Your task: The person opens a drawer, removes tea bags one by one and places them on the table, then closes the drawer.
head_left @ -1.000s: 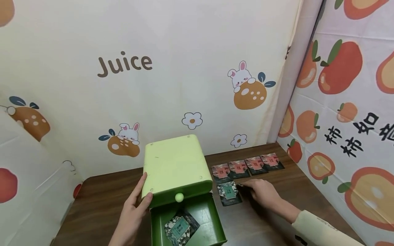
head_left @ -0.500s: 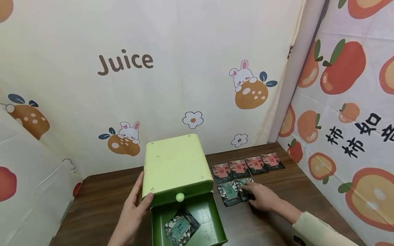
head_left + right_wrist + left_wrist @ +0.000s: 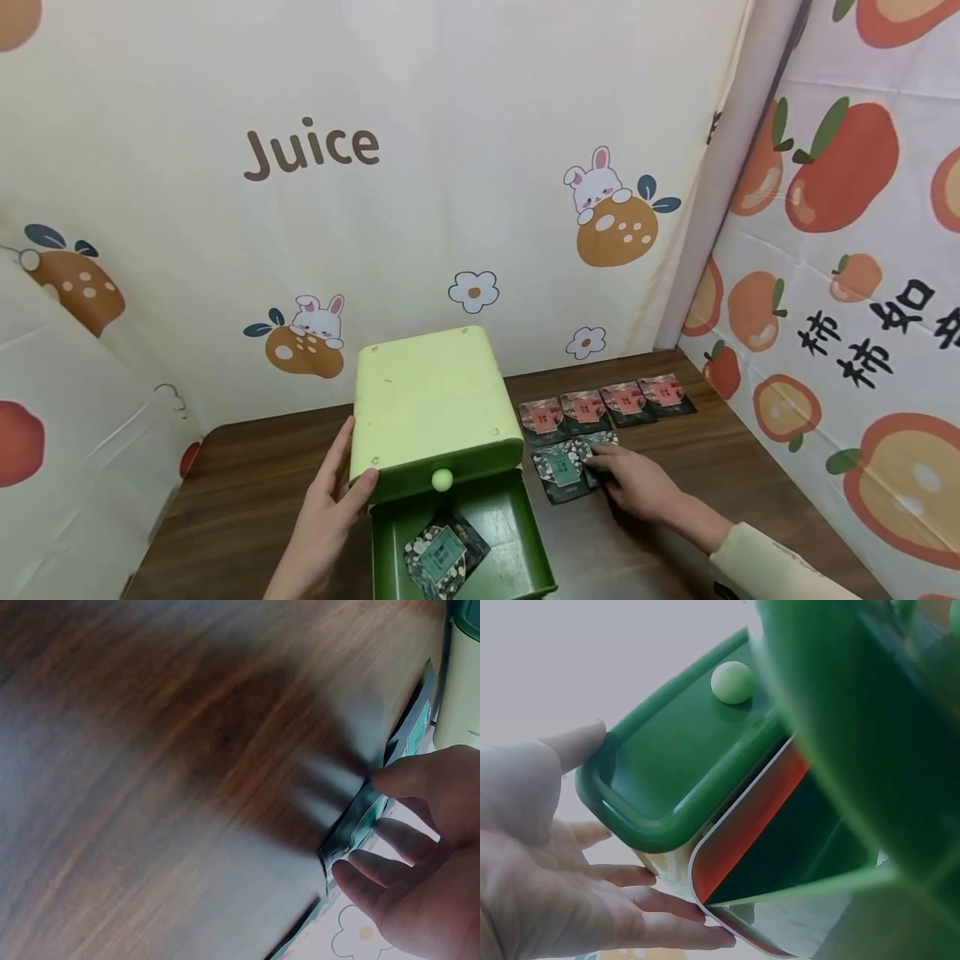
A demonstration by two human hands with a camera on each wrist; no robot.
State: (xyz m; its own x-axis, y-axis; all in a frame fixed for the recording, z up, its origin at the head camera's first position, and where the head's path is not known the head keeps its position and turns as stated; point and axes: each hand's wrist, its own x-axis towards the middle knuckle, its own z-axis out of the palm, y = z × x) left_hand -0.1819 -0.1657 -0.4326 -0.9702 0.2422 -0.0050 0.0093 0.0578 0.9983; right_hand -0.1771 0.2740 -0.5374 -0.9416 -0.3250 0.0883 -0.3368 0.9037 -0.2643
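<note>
A pale green box (image 3: 427, 400) with a round knob (image 3: 442, 479) stands on the table, its dark green drawer (image 3: 517, 542) pulled out. My left hand (image 3: 318, 508) lies against the box's left side, thumb at the front corner and fingers along the wall. In the drawer lies a dark sachet with a teal label (image 3: 438, 557), apparently over another. My right hand (image 3: 643, 485) touches a teal-labelled sachet (image 3: 602, 437) flat on the table, partly hidden beneath the fingers. Left of it, close alongside, is a second teal-labelled sachet (image 3: 562, 473).
Behind the teal sachets, several red-labelled sachets (image 3: 585, 408) form a row right of the box. The brown wooden table (image 3: 240, 483) meets a printed cloth backdrop (image 3: 420, 208) behind and another fruit-patterned cloth (image 3: 817, 333) on the right.
My right hand has brought the second teal-labelled sachet down beside the first, then nudged it slightly closer. My left hand has stayed at the box.
</note>
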